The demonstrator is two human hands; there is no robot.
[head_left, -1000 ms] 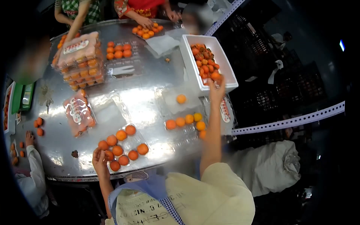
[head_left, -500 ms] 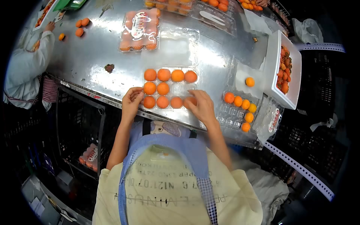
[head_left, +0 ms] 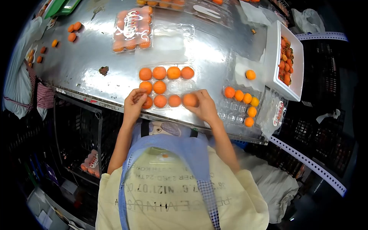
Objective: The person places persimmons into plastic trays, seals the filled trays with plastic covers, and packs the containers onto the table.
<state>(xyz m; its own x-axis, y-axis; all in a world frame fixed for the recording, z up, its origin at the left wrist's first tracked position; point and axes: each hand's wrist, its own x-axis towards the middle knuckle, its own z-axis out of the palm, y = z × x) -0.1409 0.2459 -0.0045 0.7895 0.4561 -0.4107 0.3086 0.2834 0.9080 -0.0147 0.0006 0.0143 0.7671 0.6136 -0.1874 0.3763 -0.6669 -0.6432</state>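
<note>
In front of me lies a clear plastic clamshell tray with its lid folded back. Round orange fruits fill its far and near rows; the two right cells of the middle row hold none. My right hand has its fingers around the fruit at the near right corner. My left hand is closed at the tray's left edge, its fingertips against the near left fruit, partly hiding it.
At right stand a partly filled tray and a white foam box of orange-red fruit. A closed fruit pack lies farther back. Loose fruits and a co-worker's sleeve are at left. The metal table edge runs before me.
The view has shifted, so the table things sit slightly left and higher. My right fingers have closed around the near right fruit. The co-worker's hand at left has left its earlier spot.
</note>
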